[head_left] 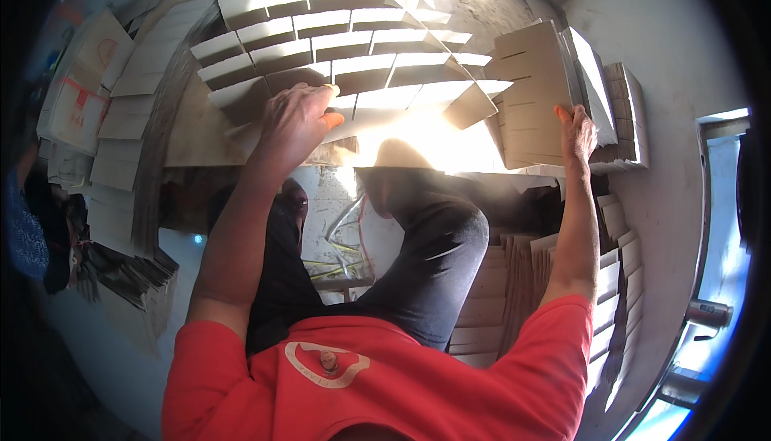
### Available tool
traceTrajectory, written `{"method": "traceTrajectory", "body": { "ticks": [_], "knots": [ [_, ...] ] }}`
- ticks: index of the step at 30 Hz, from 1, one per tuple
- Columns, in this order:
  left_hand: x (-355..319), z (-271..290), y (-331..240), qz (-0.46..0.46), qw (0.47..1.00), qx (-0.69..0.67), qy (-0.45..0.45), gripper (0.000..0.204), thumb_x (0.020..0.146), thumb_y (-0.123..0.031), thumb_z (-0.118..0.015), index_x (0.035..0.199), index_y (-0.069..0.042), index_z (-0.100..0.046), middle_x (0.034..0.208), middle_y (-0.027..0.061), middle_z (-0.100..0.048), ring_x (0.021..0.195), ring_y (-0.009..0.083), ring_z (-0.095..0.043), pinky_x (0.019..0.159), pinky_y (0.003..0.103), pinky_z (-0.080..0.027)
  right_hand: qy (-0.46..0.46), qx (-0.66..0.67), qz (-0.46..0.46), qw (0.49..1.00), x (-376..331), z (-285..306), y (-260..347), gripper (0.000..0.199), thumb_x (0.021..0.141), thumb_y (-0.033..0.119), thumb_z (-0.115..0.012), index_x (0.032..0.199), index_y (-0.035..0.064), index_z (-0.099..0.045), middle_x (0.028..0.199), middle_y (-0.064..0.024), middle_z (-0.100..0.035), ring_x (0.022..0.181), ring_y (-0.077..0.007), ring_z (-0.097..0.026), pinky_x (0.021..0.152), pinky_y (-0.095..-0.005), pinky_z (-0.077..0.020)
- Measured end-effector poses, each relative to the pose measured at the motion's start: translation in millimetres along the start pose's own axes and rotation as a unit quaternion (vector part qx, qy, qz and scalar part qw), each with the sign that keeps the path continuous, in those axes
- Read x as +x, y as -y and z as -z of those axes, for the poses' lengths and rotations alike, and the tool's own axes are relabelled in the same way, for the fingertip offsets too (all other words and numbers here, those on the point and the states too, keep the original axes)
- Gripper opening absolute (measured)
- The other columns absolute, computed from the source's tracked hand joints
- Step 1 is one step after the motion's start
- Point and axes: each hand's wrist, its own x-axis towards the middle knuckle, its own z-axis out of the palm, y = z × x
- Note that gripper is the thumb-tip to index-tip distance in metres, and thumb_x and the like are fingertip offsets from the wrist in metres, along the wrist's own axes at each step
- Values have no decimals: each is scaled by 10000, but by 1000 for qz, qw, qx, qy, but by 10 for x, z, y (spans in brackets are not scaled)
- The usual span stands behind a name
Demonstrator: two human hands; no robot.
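The left hand (293, 120) pressed palm-down, fingers spread, on the near edge of an interlocked brown cardboard divider grid (345, 63) lying on the floor. The right hand (577, 134) gripped a stack of slotted flat cardboard strips (534, 91) at the grid's right edge, its cells empty.

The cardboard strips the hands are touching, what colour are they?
Light brown cardboard strips, bleached pale by sunlight; the head view shows them best.

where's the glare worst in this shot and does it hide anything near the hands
Head view: sunlight blows out the cardboard grid just right of the left hand, washing out its edges there; the right hand on the slotted cardboard stack is evenly lit; straight edges bow toward the dark fisheye rim.
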Motion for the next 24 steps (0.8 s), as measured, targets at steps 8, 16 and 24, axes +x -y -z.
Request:
{"method": "traceTrajectory", "body": {
  "ticks": [8,16,24],
  "knots": [
    [37,-49,-22,0,999,-28,-38,392,737,-231,-723,1081,-61,-646,936,157,-661,919,332,-614,812,429,-479,-80,64,-30,994,4,630,410,280,921,375,-550,943,132,-688,852,-138,-675,785,-318,-644,719,-400,-492],
    [132,-135,1,4,995,-91,-31,267,764,-165,-688,995,-32,-666,924,158,-666,879,332,-627,793,394,-492,-75,312,148,935,19,1503,1532,377,815,151,-725,1179,89,-644,751,-9,-664,698,-48,-581,672,-208,-473],
    [169,-175,-9,-14,990,-138,-17,151,782,-117,-615,900,-32,-656,815,181,-625,776,368,-603,726,422,-475,75,418,223,878,106,1143,1924,362,806,66,-716,1161,70,-642,730,47,-588,685,-19,-494,662,-174,-434]
  ]
}}
